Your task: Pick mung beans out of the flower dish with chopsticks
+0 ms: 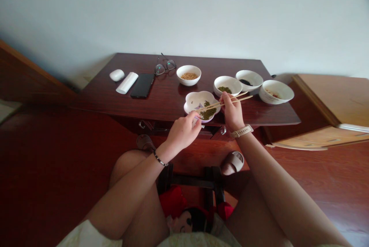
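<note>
My right hand [232, 113] is closed around a pair of wooden chopsticks [210, 106], which lie slantwise over a flower-shaped bowl [190, 100]. Small green beans [208, 112], apparently mung beans, are heaped in its right part. At the bowl's near left rim, my left hand [184, 131] has its thumb and forefinger closed on the edge, close to the chopstick tips. Just behind my right hand stands a white bowl [228, 81] of similar green beans. Whether the chopsticks grip a bean is too small to tell.
A white bowl of yellowish grains [188, 75] stands behind. To the right are a bowl with black contents [249, 76] and a bowl with pale and reddish bits [276, 92]. Glasses [165, 67], a phone [143, 85], a white case [127, 83] and a small white case [117, 75] lie left.
</note>
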Action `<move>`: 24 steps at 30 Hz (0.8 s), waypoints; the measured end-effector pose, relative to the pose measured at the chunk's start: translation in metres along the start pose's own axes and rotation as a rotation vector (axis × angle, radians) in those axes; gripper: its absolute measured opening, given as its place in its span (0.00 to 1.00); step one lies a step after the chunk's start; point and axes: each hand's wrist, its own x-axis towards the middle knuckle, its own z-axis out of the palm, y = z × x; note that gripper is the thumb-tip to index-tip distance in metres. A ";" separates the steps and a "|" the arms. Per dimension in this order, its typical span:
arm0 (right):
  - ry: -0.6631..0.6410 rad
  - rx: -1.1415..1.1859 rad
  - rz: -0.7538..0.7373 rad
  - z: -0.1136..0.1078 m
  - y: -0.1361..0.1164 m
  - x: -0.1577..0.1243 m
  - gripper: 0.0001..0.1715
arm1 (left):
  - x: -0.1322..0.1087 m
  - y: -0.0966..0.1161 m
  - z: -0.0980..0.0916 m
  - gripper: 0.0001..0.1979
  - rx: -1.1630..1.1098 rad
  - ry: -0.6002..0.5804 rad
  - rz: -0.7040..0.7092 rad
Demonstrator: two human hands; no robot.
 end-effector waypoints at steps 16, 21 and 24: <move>-0.008 0.015 0.006 0.001 -0.003 -0.001 0.31 | 0.000 0.003 -0.002 0.12 0.025 -0.011 -0.011; -0.010 -0.009 0.007 0.001 -0.003 -0.001 0.31 | 0.000 0.003 -0.003 0.11 0.034 -0.019 -0.015; -0.013 -0.019 0.005 0.000 -0.002 -0.002 0.31 | 0.000 0.002 -0.002 0.11 0.042 -0.018 -0.013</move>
